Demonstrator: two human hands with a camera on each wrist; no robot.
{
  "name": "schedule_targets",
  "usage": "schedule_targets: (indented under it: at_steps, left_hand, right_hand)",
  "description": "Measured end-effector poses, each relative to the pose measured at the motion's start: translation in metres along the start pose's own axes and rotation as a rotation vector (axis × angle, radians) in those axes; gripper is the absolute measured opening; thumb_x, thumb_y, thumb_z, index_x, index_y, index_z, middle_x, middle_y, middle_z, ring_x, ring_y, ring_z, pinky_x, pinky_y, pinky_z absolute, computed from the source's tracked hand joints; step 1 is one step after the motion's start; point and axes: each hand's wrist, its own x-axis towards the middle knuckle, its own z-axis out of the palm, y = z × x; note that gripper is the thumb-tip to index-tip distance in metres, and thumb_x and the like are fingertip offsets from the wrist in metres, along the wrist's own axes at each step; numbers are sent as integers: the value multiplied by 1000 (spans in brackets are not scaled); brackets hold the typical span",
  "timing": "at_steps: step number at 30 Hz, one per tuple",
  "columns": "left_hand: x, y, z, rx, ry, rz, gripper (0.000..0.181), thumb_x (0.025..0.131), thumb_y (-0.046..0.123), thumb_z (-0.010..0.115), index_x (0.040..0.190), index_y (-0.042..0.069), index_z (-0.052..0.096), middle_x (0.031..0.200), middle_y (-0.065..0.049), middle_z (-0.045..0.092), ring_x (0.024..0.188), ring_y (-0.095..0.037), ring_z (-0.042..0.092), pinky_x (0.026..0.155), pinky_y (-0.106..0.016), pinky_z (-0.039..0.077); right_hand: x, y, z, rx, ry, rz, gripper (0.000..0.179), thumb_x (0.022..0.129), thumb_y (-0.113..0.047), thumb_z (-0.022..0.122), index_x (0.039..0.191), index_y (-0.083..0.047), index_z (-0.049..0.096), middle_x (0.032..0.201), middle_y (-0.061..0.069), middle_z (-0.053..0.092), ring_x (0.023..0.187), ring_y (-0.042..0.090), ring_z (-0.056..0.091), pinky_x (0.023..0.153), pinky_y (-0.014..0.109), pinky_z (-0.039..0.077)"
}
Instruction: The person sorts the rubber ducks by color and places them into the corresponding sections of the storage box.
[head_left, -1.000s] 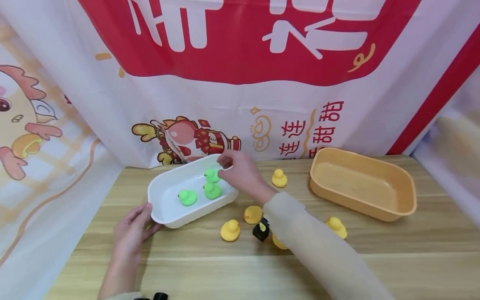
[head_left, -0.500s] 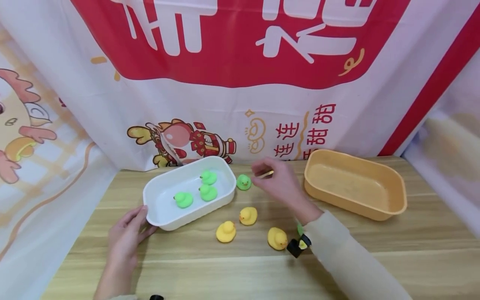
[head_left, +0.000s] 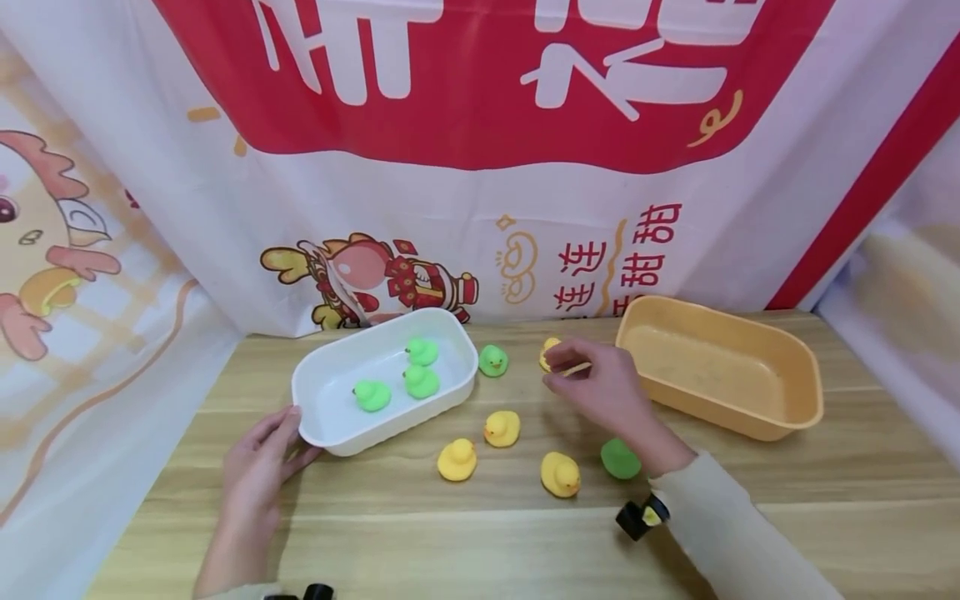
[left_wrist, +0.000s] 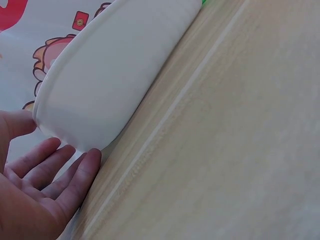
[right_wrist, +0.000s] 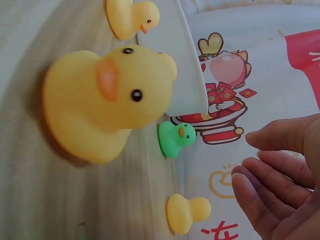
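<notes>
My left hand (head_left: pixel 258 462) rests against the near left end of a white plastic basin (head_left: pixel 337 442). In the left wrist view its thumb touches the rim and its extended fingers touch the outer wall. Inside the basin sit three green rubber ducks (head_left: pixel 422 381). My right hand (head_left: pixel 603 383) hovers over the table beside a yellow rubber duck (head_left: pixel 548 354), which it partly covers in the head view. Thumb and fingers stand apart with nothing between them, as the right wrist view shows. Between that duck and the basin stands another green duck (head_left: pixel 492 361).
An orange basin (head_left: pixel 720 371) with nothing visible inside stands at the back right. Nearer me lie yellow ducks (head_left: pixel 502 428), one (head_left: pixel 457 459) to its left and one (head_left: pixel 560 475) to its right. A green duck (head_left: pixel 620 458) lies by my right forearm. A printed cloth (head_left: pixel 420 192) hangs behind.
My right hand has moved right from over the white basin to the yellow duck at the back. The green duck beside the basin has come into view. My left hand stays at the basin.
</notes>
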Motion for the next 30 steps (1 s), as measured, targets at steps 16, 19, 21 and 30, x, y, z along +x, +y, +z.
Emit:
schedule_targets:
  at_steps: [16,19,21,30]
  left_hand:
    - [2,0,2,-32,14,11,57,106,38,70,152,8,55,131,6,60,105,-2,70,95,-23,65]
    - [1,1,2,-50,13,12,56,106,37,70,152,8,56,130,6,60,106,-2,70,95,-24,65]
    - [1,1,1,-48,10,12,56,106,36,69,152,7,56,130,5,60,107,-2,70,95,-24,65]
    - [2,0,2,-6,5,5,58,107,38,67,155,8,52,136,3,57,107,-1,69,97,-24,64]
  right_hand:
    - [-61,22,-41,-128,79,40,26,93,-13,85,118,-14,78,112,6,81,98,18,75,86,30,67]
    - [-68,26,-47,-163,111,21,23,91,-14,88,112,-13,80,104,5,81,90,13,73,78,24,65]
    - [-73,28,-50,-191,123,8,22,89,-16,90,108,-13,80,98,5,81,84,9,70,73,21,62]
    - [-83,35,-51,-310,122,8,27,81,-20,97,98,-14,78,82,-3,73,72,9,62,62,20,55]
